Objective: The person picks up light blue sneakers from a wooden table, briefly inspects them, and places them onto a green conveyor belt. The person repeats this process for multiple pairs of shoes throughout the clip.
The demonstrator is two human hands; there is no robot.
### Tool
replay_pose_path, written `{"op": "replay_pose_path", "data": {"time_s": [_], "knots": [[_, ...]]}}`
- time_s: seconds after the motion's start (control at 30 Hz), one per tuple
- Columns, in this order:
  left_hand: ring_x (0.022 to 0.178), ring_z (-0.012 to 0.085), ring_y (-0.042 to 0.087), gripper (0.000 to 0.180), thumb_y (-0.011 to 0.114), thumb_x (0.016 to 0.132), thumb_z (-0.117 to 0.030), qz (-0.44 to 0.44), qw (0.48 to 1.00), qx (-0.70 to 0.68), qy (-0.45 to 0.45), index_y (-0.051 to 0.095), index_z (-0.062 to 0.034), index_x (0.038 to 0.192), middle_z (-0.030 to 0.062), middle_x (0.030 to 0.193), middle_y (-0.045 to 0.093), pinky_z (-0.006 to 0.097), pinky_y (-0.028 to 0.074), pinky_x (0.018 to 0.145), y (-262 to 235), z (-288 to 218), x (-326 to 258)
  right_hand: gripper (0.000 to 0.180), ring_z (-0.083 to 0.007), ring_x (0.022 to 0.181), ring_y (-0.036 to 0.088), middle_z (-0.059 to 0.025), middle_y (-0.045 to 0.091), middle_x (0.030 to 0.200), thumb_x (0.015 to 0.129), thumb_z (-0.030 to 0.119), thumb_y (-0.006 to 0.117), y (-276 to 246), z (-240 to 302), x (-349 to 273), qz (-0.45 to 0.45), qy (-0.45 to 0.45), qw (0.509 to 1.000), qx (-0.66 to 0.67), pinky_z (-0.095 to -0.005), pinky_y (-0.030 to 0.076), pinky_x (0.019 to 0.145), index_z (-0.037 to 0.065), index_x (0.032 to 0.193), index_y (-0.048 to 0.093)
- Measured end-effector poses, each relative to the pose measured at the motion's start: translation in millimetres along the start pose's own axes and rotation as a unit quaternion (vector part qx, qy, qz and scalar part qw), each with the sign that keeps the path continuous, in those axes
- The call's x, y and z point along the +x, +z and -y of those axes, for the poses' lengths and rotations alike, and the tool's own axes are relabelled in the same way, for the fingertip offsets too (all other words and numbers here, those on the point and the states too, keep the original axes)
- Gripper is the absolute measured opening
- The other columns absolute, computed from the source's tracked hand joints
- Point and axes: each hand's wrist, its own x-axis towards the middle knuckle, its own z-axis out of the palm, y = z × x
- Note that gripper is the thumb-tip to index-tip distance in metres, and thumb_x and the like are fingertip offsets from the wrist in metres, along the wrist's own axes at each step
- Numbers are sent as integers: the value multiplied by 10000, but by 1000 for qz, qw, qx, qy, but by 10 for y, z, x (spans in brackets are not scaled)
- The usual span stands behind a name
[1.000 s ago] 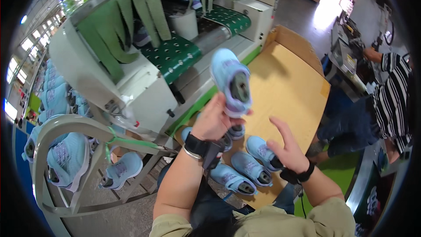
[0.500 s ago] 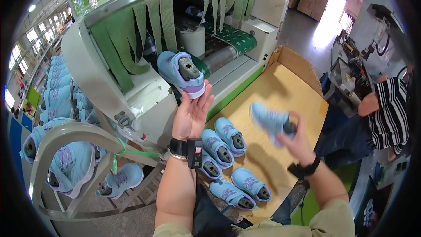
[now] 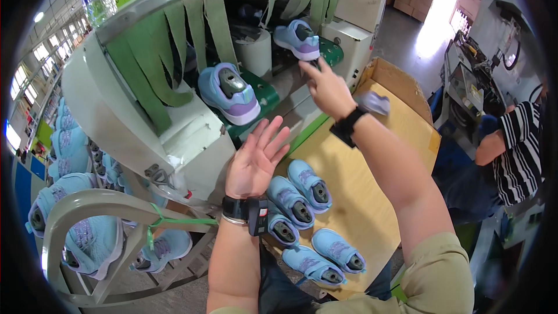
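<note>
Two light-blue sneakers with dark lasts inside sit at the mouth of the conveyor machine, heels toward me. One sneaker (image 3: 229, 96) rests at the left side of the green belt (image 3: 268, 94). My left hand (image 3: 258, 160), palm up with fingers spread, is just below its heel and holds nothing. The other sneaker (image 3: 297, 40) is farther right on the belt. My right hand (image 3: 330, 88) reaches to its heel with the index finger stretched out. The fingertips are at or very near the sole; firm contact cannot be made out.
Several more sneakers (image 3: 290, 200) lie on the tan board (image 3: 372, 197) before me. A blurred purplish shape (image 3: 374, 103) shows beside my right wrist. Green strips (image 3: 148, 64) hang over the machine's opening. A curved metal rack (image 3: 87, 197) with sneakers stands left; a person in stripes (image 3: 517, 151) is at right.
My right hand has moved up and left from over the board, and the sneaker it carried is now on the belt. My left hand has come away from the left sneaker's heel.
</note>
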Motion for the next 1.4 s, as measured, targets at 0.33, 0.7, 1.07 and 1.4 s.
{"op": "replay_pose_path", "data": {"time_s": [0.33,0.7,1.07,1.4], "knots": [[1395,303,394,512,380,1051,-279,-26,999,16,-26,309,-30,1492,173,1559,314,441,356,1123,38,84,10,436,-380,1384,354,-200,475,1408,883,313,656,350,-663,-838,65,39,991,-113,-543,280,1130,74,1243,597],[1326,322,472,466,460,1031,-285,-30,998,-28,-41,401,-122,1464,164,1521,391,420,383,1075,-65,185,28,547,-388,1285,414,-198,524,1325,900,594,494,524,-1511,-1439,222,251,936,-112,-613,143,1121,166,1205,646],[1294,330,506,497,475,1018,-217,44,974,220,33,364,-70,1480,168,1489,427,435,363,1109,319,160,-103,539,-321,1119,474,-145,479,1164,717,98,738,211,-1600,-2919,-219,276,929,112,-392,371,1013,31,1168,452],[1301,359,492,536,416,1035,-220,145,988,-48,-30,255,-107,1533,174,1517,381,473,366,1107,505,97,-333,578,-327,1282,430,-163,458,1275,686,-7,651,-346,-260,-3333,117,131,942,287,-399,303,1113,48,1227,455]]}}
